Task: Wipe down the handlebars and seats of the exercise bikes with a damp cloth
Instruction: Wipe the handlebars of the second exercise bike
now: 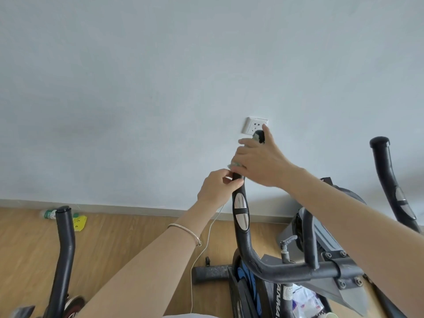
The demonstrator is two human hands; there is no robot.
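A black exercise bike handlebar (241,226) rises in the middle, with silver pulse pads on its grip. My right hand (259,161) is wrapped around its upper end, pressing a pale green cloth (234,165) against the bar; only small bits of cloth show under the fingers and near the bar's tip. Just below, my left hand (218,187) pinches the same bar with thumb and fingers. The bike's other handlebar (390,180) stands at the right, untouched.
A second bike's handlebar (65,239) stands at the left. A wall socket (252,127) sits right behind the gripped bar. A thin white cord (202,253) hangs to the wooden floor. A plastic bottle (48,214) and yellow packet (79,222) lie by the baseboard.
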